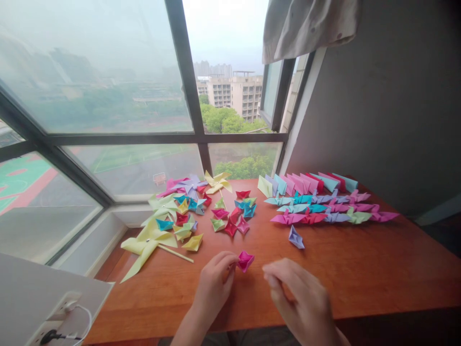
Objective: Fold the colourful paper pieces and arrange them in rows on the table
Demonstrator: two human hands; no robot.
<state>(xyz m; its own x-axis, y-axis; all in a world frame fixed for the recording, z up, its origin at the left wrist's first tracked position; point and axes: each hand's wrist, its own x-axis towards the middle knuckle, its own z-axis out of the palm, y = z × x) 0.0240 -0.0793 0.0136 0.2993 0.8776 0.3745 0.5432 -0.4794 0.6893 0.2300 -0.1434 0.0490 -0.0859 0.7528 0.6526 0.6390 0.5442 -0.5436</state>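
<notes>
A magenta folded paper boat (246, 261) is pinched at its left tip between the thumb and fingers of my left hand (219, 278), over the front middle of the table. My right hand (300, 293) is to the right of the boat and apart from it, its fingers bent and thumb near the fingertips; nothing shows between them. Beyond my right hand, a lavender paper boat (296, 238) rests on the wood. Several small boats in red, pink, blue and green lie behind the magenta one, among them a yellow boat (193, 242).
Paper pinwheels, one pale yellow (147, 241) with a stick, lie at the left. Rows of folded paper cranes (313, 218) and upright folded papers (306, 184) stand at the back right of the brown table (360, 269). A window rises behind; a socket with plugs (63, 307) is lower left.
</notes>
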